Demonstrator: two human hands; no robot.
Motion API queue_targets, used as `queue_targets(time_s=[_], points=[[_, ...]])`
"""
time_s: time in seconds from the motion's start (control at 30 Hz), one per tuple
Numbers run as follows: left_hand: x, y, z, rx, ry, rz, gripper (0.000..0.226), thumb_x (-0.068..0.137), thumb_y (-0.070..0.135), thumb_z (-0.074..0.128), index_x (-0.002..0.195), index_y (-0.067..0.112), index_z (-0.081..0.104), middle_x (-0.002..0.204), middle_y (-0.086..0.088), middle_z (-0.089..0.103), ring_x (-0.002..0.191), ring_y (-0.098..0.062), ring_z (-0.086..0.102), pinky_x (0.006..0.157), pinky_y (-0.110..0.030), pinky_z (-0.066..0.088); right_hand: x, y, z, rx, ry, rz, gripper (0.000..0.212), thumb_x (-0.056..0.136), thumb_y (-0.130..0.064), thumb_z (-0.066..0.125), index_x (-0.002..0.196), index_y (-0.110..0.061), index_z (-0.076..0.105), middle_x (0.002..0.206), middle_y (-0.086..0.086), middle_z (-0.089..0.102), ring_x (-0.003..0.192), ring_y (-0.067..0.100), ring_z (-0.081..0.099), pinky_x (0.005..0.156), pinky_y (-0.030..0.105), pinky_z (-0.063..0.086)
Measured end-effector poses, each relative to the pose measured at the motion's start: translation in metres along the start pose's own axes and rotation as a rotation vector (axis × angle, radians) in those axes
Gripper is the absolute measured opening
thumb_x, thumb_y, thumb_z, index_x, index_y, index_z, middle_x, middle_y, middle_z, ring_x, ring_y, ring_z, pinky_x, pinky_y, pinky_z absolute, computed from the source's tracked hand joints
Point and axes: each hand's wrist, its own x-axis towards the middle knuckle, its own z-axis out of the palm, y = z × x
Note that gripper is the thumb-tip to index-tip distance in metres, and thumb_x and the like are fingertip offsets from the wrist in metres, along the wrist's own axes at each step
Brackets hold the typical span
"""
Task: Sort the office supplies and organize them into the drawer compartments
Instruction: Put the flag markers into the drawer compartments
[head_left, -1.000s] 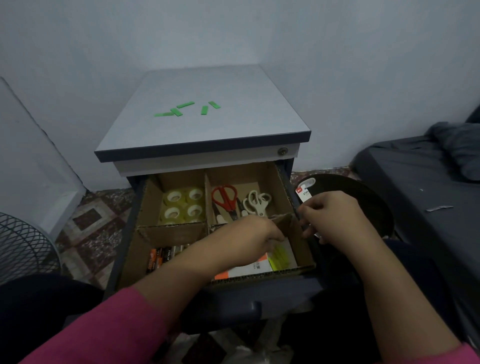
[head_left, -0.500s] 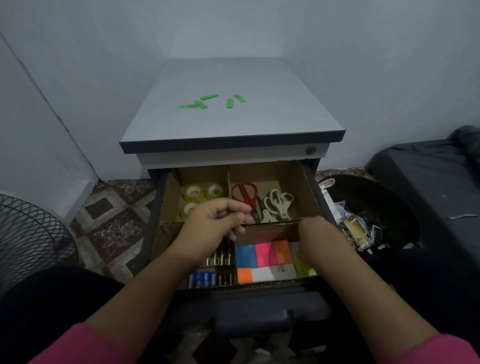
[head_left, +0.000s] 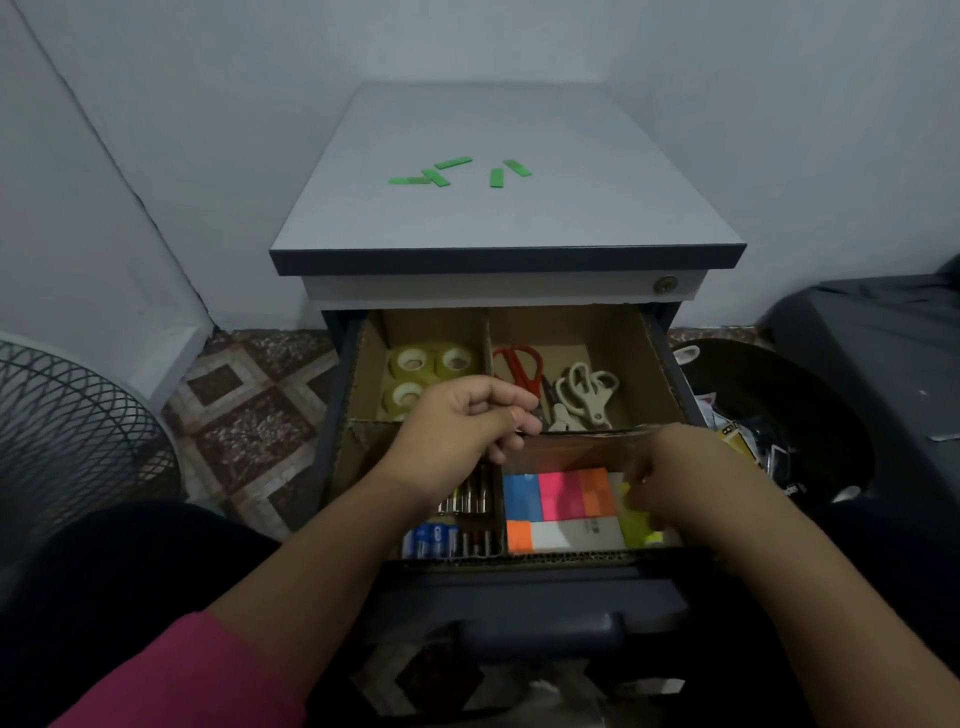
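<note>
Grey-walled corner, patterned tile floor; small cabinet with top drawer pulled open, cardboard dividers making four compartments. Far-left: tape rolls. Far-right: scissors. Near-left: batteries. Near-right: sticky notes. Sorting looks nearly done; green strips on the cabinet top, toward its far edge, remain unsorted. Left hand hovers over the middle divider, fingers curled, contents indiscernible. Right hand reaches into the near-right compartment at a yellow-green pad; grasp blurred, cannot tell. Dark bin beside the drawer, contents unclear.
</note>
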Motion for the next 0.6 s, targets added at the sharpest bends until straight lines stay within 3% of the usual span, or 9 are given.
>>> queue_targets(time_s=[0.1, 0.17, 0.27, 0.43, 0.6], points=[[0.001, -0.001, 0.001, 0.001, 0.000, -0.008, 0.018, 0.093, -0.001, 0.053, 0.095, 0.008, 0.068, 0.085, -0.007, 0.073, 0.068, -0.010, 0.060, 0.060, -0.020, 0.047, -0.005, -0.011, -0.003, 0.292, -0.086, -0.037, 0.018, 0.076, -0.006, 0.066, 0.082, -0.023, 0.070, 0.060, -0.002, 0.069, 0.062, 0.008, 0.066, 0.064, 0.024, 0.054], [0.001, -0.001, 0.002, 0.002, -0.001, -0.011, 0.018, 0.093, -0.001, 0.053, 0.094, 0.009, 0.068, 0.084, -0.006, 0.073, 0.068, -0.010, 0.060, 0.060, -0.021, 0.047, -0.006, -0.024, 0.007, 0.387, -0.119, -0.041, 0.024, 0.074, -0.004, 0.069, 0.084, -0.025, 0.066, 0.072, 0.000, 0.071, 0.069, 0.013, 0.069, 0.070, 0.031, 0.058], [0.000, -0.003, 0.002, 0.003, 0.000, -0.015, 0.017, 0.093, -0.001, 0.054, 0.095, 0.009, 0.068, 0.084, -0.005, 0.073, 0.068, -0.010, 0.059, 0.062, -0.021, 0.047, -0.002, -0.036, 0.025, 0.314, -0.119, -0.103, 0.024, 0.075, -0.009, 0.068, 0.079, -0.031, 0.060, 0.091, -0.003, 0.065, 0.081, 0.013, 0.066, 0.074, 0.033, 0.057], [0.000, -0.002, 0.001, 0.003, -0.013, -0.014, 0.018, 0.093, -0.001, 0.054, 0.094, 0.009, 0.068, 0.085, -0.005, 0.073, 0.069, -0.009, 0.060, 0.062, -0.021, 0.047, 0.003, -0.043, 0.031, 0.221, -0.131, -0.163, 0.025, 0.075, -0.010, 0.068, 0.065, -0.030, 0.056, 0.087, -0.004, 0.065, 0.082, 0.014, 0.064, 0.073, 0.030, 0.055], [0.000, -0.002, 0.002, 0.006, -0.018, -0.010, 0.018, 0.093, -0.001, 0.054, 0.094, 0.010, 0.068, 0.085, -0.006, 0.073, 0.069, -0.009, 0.059, 0.062, -0.021, 0.046, 0.003, -0.043, 0.034, 0.171, -0.140, -0.193, 0.015, 0.076, -0.014, 0.069, 0.080, -0.029, 0.068, 0.093, -0.005, 0.066, 0.088, 0.011, 0.062, 0.082, 0.033, 0.055]])
